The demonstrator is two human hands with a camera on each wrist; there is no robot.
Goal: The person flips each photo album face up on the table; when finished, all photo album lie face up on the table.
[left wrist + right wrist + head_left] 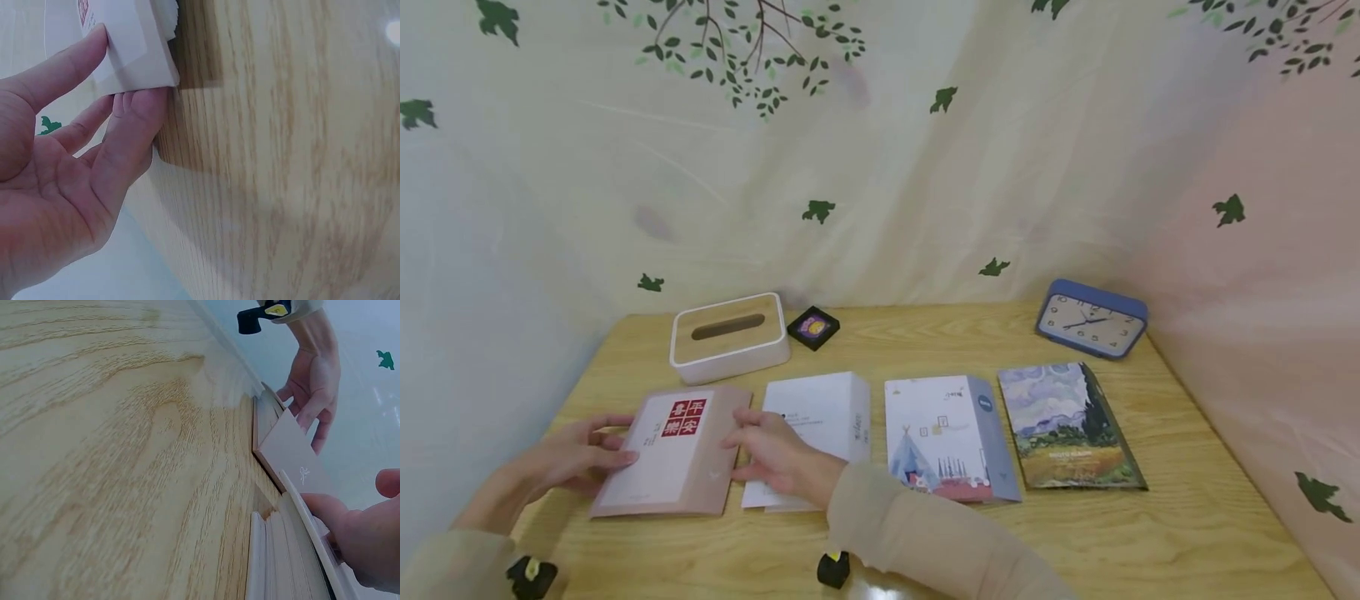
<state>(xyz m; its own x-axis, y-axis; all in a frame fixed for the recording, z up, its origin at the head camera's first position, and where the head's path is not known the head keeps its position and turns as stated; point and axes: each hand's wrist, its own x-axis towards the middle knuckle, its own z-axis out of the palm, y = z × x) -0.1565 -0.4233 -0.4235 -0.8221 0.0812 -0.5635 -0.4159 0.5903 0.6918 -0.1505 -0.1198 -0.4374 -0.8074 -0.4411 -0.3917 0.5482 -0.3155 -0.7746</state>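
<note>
1 pale-pink rectangular paper book (pixel 672 458) lies left of a white rectangular paper book (pixel 827 412); the left hand (pixel 574 457) pinches the pink book, the right hand (pixel 782 454) reaches across the white book, grip unclear.

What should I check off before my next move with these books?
1. Left hand holding the pink book: ok, thumb on the cover, fingers under its edge.
2. Right hand gripping the white book: cannot tell; it covers that book's left side.
3. Tent-picture book unobstructed in the head view: not ok, the right sleeve overlaps its near edge.
4. Landscape-covered album away from both hands: ok.
5. Blue clock apart from the album: ok.
</note>
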